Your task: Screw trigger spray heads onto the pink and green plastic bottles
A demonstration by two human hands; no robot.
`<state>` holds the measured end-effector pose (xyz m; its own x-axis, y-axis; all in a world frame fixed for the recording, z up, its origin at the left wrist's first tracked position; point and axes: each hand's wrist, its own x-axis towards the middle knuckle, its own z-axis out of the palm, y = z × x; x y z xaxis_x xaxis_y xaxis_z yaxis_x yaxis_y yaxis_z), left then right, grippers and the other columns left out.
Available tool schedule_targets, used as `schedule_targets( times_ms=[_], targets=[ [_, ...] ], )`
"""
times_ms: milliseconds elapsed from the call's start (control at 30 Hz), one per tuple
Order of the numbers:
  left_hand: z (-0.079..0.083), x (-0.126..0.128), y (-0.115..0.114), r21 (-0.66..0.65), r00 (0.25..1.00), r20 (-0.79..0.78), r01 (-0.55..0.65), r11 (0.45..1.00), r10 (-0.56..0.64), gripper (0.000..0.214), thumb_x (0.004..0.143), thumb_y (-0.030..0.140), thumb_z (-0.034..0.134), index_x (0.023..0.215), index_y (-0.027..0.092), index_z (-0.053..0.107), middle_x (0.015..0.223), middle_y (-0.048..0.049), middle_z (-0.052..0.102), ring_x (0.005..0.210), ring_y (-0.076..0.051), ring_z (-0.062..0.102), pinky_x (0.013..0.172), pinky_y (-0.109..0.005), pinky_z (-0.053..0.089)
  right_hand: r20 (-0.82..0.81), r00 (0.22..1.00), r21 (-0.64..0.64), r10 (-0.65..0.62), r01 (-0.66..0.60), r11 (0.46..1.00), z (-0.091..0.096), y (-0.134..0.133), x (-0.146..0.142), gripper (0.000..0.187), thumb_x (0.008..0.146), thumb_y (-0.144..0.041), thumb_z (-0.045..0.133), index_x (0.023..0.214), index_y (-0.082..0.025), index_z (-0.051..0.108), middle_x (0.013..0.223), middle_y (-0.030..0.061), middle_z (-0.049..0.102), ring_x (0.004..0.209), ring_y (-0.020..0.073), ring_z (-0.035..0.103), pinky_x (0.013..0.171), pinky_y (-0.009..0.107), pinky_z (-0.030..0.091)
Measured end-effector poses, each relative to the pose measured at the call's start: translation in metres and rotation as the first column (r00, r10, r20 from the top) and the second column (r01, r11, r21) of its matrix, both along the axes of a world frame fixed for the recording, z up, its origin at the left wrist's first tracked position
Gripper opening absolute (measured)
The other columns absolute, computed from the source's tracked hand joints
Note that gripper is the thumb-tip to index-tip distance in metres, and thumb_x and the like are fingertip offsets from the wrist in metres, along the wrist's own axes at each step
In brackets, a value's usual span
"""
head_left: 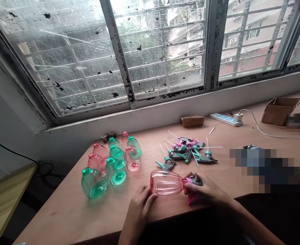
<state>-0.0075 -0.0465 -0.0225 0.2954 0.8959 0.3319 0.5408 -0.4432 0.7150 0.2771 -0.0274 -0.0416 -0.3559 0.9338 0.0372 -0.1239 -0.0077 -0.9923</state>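
Head view: a pink bottle [166, 182] is seen lying on its side near the front edge of the wooden table [63, 211], with its neck turned to the right. Its wide base end is gripped by the left hand [139, 208], whose fingers are curled partly closed against the plastic. The right hand [207, 194] is clenched around a spray head [196, 179] seated at the bottle's neck; a grey part shows above the fingers and a pink part below them. How far the head is screwed on cannot be told.

Just behind the bottle, a single trigger head [166, 165] is laid apart from a loose pile of trigger heads [188, 151], pink, green and grey, with thin dip tubes pointing outward. To the left, well apart from the hands, green and pink bottles [111, 163] are grouped closely together. Further back, under the window [162, 51], a small brown box [192, 120], a white power strip [226, 119] with a plug and cable, and an open cardboard box [279, 110] are set along the wall.
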Motion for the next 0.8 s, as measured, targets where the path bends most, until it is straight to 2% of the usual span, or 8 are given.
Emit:
schedule_targets(
  times_ms=[67, 133, 233, 333, 533, 733, 800],
  targets=[
    [-0.003, -0.002, 0.003, 0.027, 1.000, -0.002, 0.010, 1.000, -0.010, 0.025, 0.097, 0.036, 0.059, 0.117, 0.025, 0.071, 0.108, -0.0070, 0.068, 0.099, -0.024, 0.068, 0.090, -0.031, 0.054, -0.007, 1.000, 0.010, -0.011, 0.012, 1.000, -0.003, 0.002, 0.000, 0.041, 0.085, -0.052, 0.073, 0.095, -0.016, 0.058, 0.079, 0.0049, 0.074, 0.068, 0.0177, 0.066, 0.063, 0.030, 0.051],
    [-0.007, -0.004, 0.005, 0.058, 1.000, 0.002, 0.021, 0.998, -0.021, 0.033, 0.096, 0.034, 0.060, 0.128, 0.026, 0.067, 0.126, -0.0095, 0.064, 0.116, -0.027, 0.064, 0.100, -0.035, 0.052, -0.017, 1.000, 0.016, -0.011, 0.011, 1.000, -0.005, 0.004, -0.001, 0.042, 0.085, -0.054, 0.072, 0.094, -0.015, 0.058, 0.079, 0.0057, 0.074, 0.066, 0.0180, 0.067, 0.062, 0.030, 0.050],
    [-0.011, -0.007, 0.006, 0.083, 0.999, 0.024, 0.029, 0.996, -0.031, 0.039, 0.095, 0.034, 0.061, 0.134, 0.027, 0.062, 0.143, -0.0100, 0.056, 0.133, -0.030, 0.052, 0.112, -0.042, 0.044, -0.030, 1.000, 0.015, 0.000, 0.001, 1.000, -0.006, 0.004, -0.002, 0.044, 0.084, -0.055, 0.073, 0.093, -0.015, 0.058, 0.078, 0.0064, 0.074, 0.067, 0.0182, 0.067, 0.063, 0.030, 0.050],
    [-0.010, -0.009, 0.004, 0.054, 0.999, 0.034, 0.036, 0.998, -0.038, 0.049, 0.091, 0.038, 0.068, 0.139, 0.027, 0.058, 0.145, -0.0105, 0.056, 0.138, -0.032, 0.048, 0.117, -0.048, 0.038, -0.008, 1.000, 0.026, 0.003, -0.003, 1.000, -0.004, 0.004, -0.003, 0.043, 0.084, -0.055, 0.073, 0.091, -0.015, 0.058, 0.078, 0.0061, 0.074, 0.068, 0.0180, 0.067, 0.063, 0.030, 0.050],
    [-0.004, -0.008, 0.002, 0.051, 0.994, 0.107, 0.020, 0.999, -0.025, 0.035, 0.096, 0.041, 0.062, 0.126, 0.026, 0.068, 0.142, -0.0100, 0.060, 0.133, -0.031, 0.054, 0.114, -0.046, 0.043, -0.009, 1.000, 0.041, 0.022, -0.021, 0.999, -0.007, 0.005, -0.002, 0.041, 0.085, -0.052, 0.073, 0.092, -0.015, 0.058, 0.081, 0.0064, 0.075, 0.073, 0.0200, 0.069, 0.066, 0.031, 0.052],
    [-0.012, -0.008, 0.006, 0.062, 0.984, 0.175, 0.021, 0.998, -0.031, 0.034, 0.093, 0.038, 0.066, 0.125, 0.025, 0.066, 0.147, -0.0103, 0.055, 0.138, -0.032, 0.049, 0.116, -0.048, 0.040, -0.047, 0.999, 0.010, 0.024, -0.023, 1.000, -0.012, 0.008, -0.004, 0.042, 0.082, -0.054, 0.075, 0.087, -0.016, 0.057, 0.078, 0.0064, 0.074, 0.070, 0.0197, 0.068, 0.064, 0.031, 0.052],
    [-0.013, -0.007, 0.005, 0.007, 0.971, 0.236, 0.035, 0.999, -0.035, 0.035, 0.092, 0.039, 0.067, 0.124, 0.025, 0.062, 0.150, -0.0111, 0.051, 0.137, -0.033, 0.049, 0.113, -0.048, 0.044, -0.050, 0.999, 0.019, 0.016, -0.015, 1.000, -0.012, 0.009, -0.005, 0.042, 0.082, -0.053, 0.075, 0.085, -0.015, 0.058, 0.079, 0.0063, 0.074, 0.069, 0.0188, 0.067, 0.064, 0.030, 0.051]
  ],
)
